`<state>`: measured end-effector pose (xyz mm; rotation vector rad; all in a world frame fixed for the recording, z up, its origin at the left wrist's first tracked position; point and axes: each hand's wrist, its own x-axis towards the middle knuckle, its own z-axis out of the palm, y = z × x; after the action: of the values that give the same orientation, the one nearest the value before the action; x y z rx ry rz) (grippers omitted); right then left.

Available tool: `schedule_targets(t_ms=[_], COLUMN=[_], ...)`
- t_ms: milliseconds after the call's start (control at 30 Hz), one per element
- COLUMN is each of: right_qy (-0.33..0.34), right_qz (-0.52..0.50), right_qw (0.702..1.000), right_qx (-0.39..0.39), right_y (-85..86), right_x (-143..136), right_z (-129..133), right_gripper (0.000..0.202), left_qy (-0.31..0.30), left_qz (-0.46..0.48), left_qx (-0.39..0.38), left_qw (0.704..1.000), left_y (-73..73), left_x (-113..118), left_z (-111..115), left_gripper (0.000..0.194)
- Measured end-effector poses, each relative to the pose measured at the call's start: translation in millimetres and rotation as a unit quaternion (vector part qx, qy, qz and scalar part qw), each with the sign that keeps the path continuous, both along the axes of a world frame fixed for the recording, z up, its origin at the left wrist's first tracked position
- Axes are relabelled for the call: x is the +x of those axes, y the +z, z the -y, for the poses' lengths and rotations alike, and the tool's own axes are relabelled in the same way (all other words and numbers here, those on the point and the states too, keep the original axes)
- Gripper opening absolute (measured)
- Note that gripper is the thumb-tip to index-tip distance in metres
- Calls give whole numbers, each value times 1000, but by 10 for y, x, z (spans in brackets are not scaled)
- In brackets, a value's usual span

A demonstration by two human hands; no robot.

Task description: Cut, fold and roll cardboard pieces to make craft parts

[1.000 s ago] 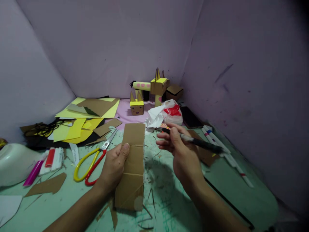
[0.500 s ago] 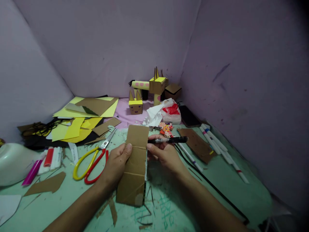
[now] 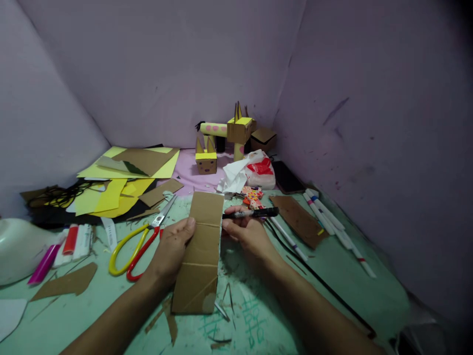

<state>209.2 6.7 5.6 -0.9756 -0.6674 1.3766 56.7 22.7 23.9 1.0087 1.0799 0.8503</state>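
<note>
A folded strip of brown cardboard stands tilted in front of me, with two crosswise creases. My left hand grips its left edge, thumb on the front face and fingers hidden behind. Beside the right edge, my right hand holds a black marker that points left, its tip side out of sight at the cardboard's edge. The right thumb is at that edge; whether it presses on it I cannot tell. Scissors with one yellow and one red handle lie left of the left hand.
Yellow paper sheets lie at the back left. Cardboard animal figures stand by the wall. White felt pens and a brown cardboard piece lie right. A white bottle and glue sticks are left. Thin cardboard scraps litter the front.
The cardboard has shifted slightly left and turned a little, and a thin silvery tip now shows by its bottom right corner. The marker has slid left with my right hand.
</note>
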Motion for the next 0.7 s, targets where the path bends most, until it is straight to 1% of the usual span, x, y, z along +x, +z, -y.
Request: schedule_targets(t_ms=[200, 433, 700], right_qy=[16, -7, -10], right_qz=[-9, -8, -11], right_qw=[1000, 1000, 1000], right_qx=[11, 9, 5], right_y=[-7, -31, -28], right_x=[-16, 9, 16], right_z=[10, -16, -9], right_gripper=[38, 36, 36], left_qy=[12, 27, 32], left_qz=[-21, -30, -28], left_qx=[15, 14, 12], left_qw=[1000, 999, 999], left_y=[0, 12, 13], left_x=[7, 8, 3], left_z=[-8, -10, -40], left_gripper=[34, 32, 34])
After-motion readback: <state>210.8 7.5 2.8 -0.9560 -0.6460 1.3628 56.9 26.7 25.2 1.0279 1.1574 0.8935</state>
